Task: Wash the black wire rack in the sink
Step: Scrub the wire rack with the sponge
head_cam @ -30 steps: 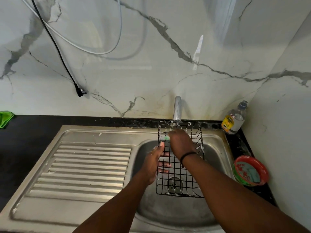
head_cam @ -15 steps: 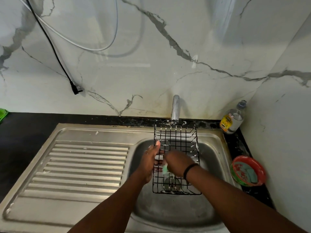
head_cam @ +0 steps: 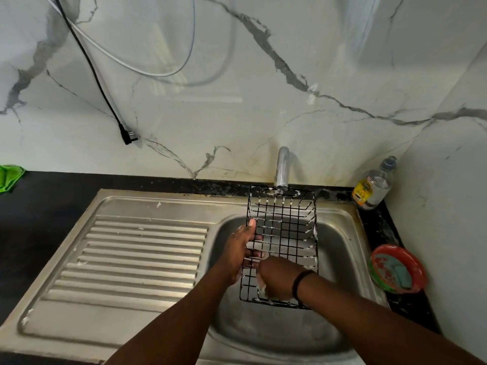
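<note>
Head view, wash in progress. Nearest the viewer, two forearms reach in from the bottom edge and converge over the basin of the steel sink (head_cam: 340, 233). The right hand (head_cam: 276, 281), a dark band at its wrist, is curled low against the near end of the black wire rack (head_cam: 283, 241); its fingers appear closed as if around a scrubber, but whatever it grips is hidden from this view, so what it holds cannot be told. The left hand (head_cam: 241, 250) clamps the rack's left edge, thumb on the upper face and fingers wrapped behind the wires. This division of labour is judged deliberate: one hand fixes the work so that the other can rub along the grid without the rack sliding.

The rack is held tilted over the bowl, near end low, far end raised to the rim just beneath the tap (head_cam: 281, 167), so that suds fall into the basin. White foam clings to many cross-wires, suggesting the soaping stage, with rinsing probably yet to come; no water stream is discernible at the spout.

To the left, the ribbed drainboard (head_cam: 142, 256) carries only flecks of foam. To the right, a red dish (head_cam: 398, 270) lies on the dark counter within reach of the right hand. Behind it, in the corner, stands a clear bottle (head_cam: 374, 184). Farthest, a black plug (head_cam: 126, 137) dangles on its cord against the marble wall, clear of the basin.
</note>
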